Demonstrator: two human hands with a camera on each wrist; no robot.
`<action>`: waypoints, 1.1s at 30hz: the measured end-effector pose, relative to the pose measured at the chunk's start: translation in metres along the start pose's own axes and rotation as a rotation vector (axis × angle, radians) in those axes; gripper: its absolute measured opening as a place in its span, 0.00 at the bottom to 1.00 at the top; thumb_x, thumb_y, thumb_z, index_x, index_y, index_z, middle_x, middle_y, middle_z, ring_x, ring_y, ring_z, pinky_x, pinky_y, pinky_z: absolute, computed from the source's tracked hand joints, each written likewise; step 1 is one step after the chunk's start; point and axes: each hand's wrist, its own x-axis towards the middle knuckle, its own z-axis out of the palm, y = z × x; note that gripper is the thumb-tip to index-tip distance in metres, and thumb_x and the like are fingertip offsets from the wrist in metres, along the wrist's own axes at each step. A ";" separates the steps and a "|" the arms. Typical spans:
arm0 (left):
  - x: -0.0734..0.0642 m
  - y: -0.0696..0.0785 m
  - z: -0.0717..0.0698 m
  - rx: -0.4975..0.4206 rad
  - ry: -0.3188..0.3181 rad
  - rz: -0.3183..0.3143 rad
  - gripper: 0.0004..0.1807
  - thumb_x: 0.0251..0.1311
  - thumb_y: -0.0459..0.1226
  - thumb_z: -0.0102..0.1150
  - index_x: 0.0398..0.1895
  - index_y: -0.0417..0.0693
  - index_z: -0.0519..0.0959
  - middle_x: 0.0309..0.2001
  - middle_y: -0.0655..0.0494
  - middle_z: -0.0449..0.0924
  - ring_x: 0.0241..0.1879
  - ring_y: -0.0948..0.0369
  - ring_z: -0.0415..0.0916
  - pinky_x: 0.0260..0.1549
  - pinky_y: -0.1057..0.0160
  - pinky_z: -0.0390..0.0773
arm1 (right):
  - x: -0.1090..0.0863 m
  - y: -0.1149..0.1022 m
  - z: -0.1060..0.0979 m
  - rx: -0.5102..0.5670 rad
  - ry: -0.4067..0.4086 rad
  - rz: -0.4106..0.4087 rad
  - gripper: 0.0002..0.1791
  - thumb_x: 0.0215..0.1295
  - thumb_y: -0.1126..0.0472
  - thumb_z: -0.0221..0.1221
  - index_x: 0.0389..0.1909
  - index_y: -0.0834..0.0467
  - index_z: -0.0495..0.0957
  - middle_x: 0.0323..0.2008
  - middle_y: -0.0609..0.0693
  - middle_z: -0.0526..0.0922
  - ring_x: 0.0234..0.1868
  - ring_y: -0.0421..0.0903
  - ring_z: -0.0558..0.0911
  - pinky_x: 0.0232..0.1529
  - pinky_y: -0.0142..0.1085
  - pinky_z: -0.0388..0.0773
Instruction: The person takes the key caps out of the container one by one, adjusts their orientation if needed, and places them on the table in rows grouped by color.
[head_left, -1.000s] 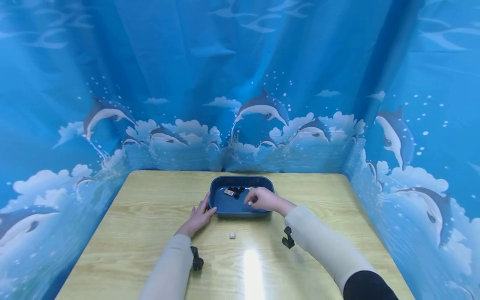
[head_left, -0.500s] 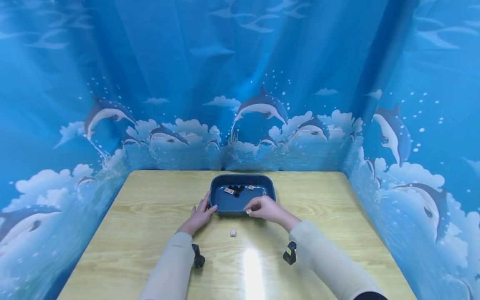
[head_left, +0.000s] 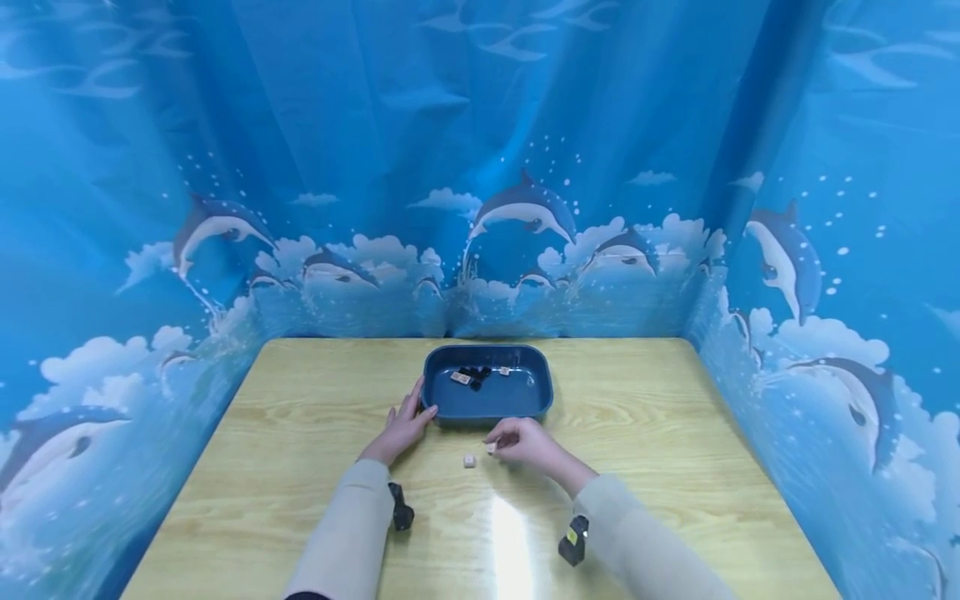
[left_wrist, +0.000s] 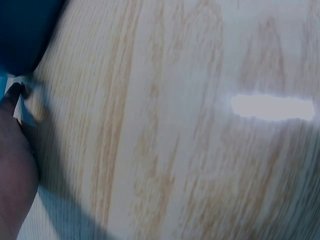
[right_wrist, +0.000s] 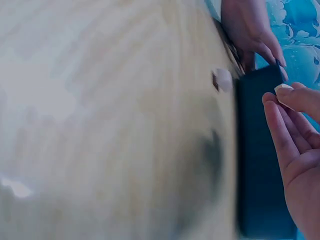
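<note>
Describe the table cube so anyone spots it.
On the table, find the blue tray near the far edge. On its near side, between left hand and right hand, sits a small pale cube. Only this one rests on the table: the right hand pinches a lookalike, and others lie in the tray.

White glare (head_left: 512, 542) streaks the table (head_left: 450, 525), blurred in the right wrist view.

Can pass freely over the pale, wood-grained table (head_left: 645, 408) at far left and far right. Stops beyond the far edge against a blue, dolphin-printed curtain (head_left: 480, 125). Enters the dark blue, rounded rectangular tray (head_left: 487, 405) from above, over raised walls. Meets the left hand (head_left: 401, 430) at its near left corner. Between hands, meets a small pale cube (head_left: 469, 461), just beside the right hand (head_left: 528, 444).
</note>
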 end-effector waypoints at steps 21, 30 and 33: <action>0.001 -0.001 0.000 0.012 -0.002 -0.008 0.40 0.73 0.51 0.45 0.79 0.60 0.36 0.76 0.41 0.46 0.75 0.45 0.32 0.69 0.45 0.21 | -0.002 0.024 0.040 0.043 0.142 0.103 0.11 0.53 0.69 0.68 0.39 0.61 0.85 0.34 0.47 0.84 0.34 0.41 0.80 0.37 0.31 0.81; 0.001 -0.002 -0.001 0.005 0.000 -0.003 0.40 0.73 0.52 0.44 0.79 0.61 0.36 0.76 0.42 0.45 0.75 0.46 0.31 0.69 0.45 0.21 | 0.002 0.018 0.045 -0.024 0.188 0.059 0.14 0.53 0.72 0.67 0.43 0.64 0.85 0.32 0.46 0.78 0.34 0.40 0.79 0.38 0.30 0.80; 0.000 -0.001 -0.001 0.005 -0.002 -0.002 0.40 0.73 0.51 0.44 0.79 0.60 0.36 0.76 0.41 0.45 0.75 0.45 0.31 0.69 0.44 0.21 | 0.004 0.017 0.046 0.011 0.198 0.097 0.14 0.53 0.72 0.67 0.43 0.66 0.84 0.33 0.48 0.79 0.35 0.42 0.81 0.37 0.29 0.81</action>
